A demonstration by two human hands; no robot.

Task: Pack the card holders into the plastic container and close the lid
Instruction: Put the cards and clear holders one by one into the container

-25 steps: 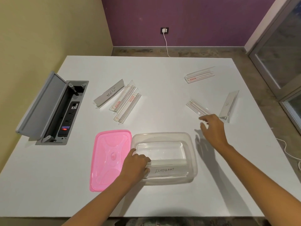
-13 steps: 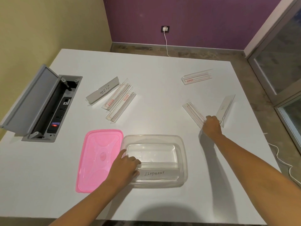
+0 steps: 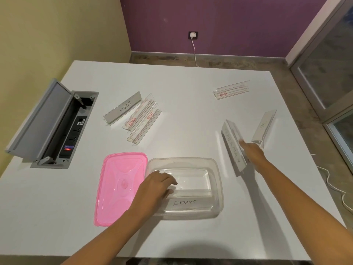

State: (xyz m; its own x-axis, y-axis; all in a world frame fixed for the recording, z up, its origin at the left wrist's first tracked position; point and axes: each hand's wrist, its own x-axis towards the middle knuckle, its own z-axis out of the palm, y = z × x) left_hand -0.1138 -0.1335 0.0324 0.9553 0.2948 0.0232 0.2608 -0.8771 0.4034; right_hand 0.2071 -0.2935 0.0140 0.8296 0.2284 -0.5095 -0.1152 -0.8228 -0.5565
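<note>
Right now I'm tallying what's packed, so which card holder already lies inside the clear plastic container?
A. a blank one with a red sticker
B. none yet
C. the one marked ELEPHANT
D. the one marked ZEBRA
C: the clear card holder marked ELEPHANT lies inside the clear plastic container, along its near wall, beside the left hand.

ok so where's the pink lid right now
The pink lid lies flat on the white table, near the front edge, touching the left side of the clear container, just left of the left hand.
</note>
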